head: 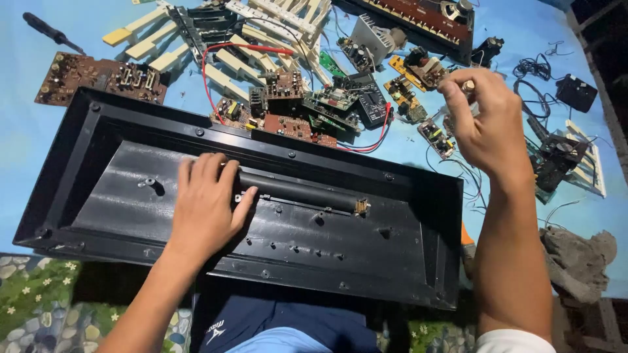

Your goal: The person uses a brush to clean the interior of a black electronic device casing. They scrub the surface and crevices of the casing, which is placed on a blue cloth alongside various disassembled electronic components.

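A long black plastic casing shell (85,189) lies open side up in front of me. My left hand (206,206) rests inside it, fingers curled over the left end of a black cylindrical rod (294,191) that lies along the shell's floor. My right hand (484,121) hovers above the shell's far right corner, over loose circuit boards. Its thumb and fingers pinch a small silvery part (468,85); what kind of part it is I cannot tell.
Beyond the shell, several circuit boards (314,108), red wires (216,59), cream keyboard keys (157,39) and a heat sink (373,36) are strewn on a blue sheet. A screwdriver (49,29) lies far left. Black cables (533,68) and a grey rag (575,255) lie right.
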